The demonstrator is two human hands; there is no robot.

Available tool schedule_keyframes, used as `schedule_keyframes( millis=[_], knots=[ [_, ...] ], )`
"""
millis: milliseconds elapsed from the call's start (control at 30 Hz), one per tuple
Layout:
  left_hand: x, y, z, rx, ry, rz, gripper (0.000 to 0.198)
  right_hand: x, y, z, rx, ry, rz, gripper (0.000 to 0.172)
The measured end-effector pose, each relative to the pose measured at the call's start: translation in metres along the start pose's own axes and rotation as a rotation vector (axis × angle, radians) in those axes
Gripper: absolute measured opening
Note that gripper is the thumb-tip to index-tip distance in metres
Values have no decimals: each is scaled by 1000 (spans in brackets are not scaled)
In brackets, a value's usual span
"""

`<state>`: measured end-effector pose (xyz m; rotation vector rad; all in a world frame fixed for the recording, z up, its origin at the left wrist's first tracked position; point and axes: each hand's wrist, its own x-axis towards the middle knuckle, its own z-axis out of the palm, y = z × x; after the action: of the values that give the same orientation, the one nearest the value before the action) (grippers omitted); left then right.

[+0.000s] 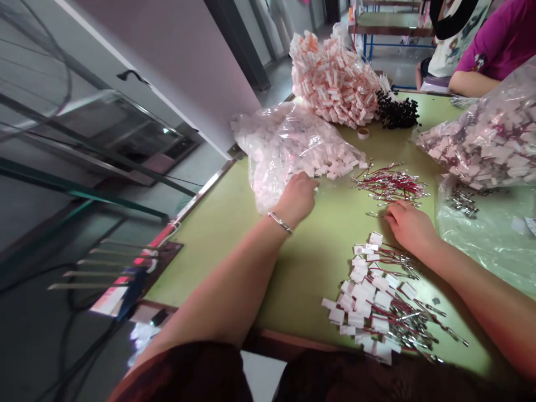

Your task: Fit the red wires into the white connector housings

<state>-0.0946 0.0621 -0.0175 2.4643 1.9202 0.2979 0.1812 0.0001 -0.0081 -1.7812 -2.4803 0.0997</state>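
Note:
My left hand [296, 196], a thin bracelet on its wrist, reaches to the mouth of a clear plastic bag [285, 145] of small white plastic pieces; its fingers curl down among the loose pieces and what they pinch is hidden. My right hand [408, 224] rests knuckles-up on the green table [259, 234], fingers curled, just below a small heap of red wires with metal ends [389, 185]. Near me lies a pile of white pieces joined to red wires [377, 301].
A big bundle of pink-and-white parts [335, 78] and a black cluster [396, 111] sit at the far side, with a tape roll [363, 133]. Clear bags of parts [489, 139] lie right. Another person's arm [473, 84] rests beyond. The table's left edge drops to the floor.

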Motion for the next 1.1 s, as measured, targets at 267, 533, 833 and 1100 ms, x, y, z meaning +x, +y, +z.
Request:
schedule_keyframes(
  millis=[267,533,833,1100],
  knots=[
    [-8,29,-9,-416,76,-69,17,-13,3,-16,323,-24,21,16],
    [-25,81,-10,-1700,-453,-391,18,-22,-10,-27,687,-118,-6,20],
    [-32,90,-9,-1864,-531,-434,15,-21,-11,-27,965,-229,83,28],
    [-32,90,-7,-1894,-525,-322,12,-21,-11,-23,1161,-344,176,32]
  ],
)
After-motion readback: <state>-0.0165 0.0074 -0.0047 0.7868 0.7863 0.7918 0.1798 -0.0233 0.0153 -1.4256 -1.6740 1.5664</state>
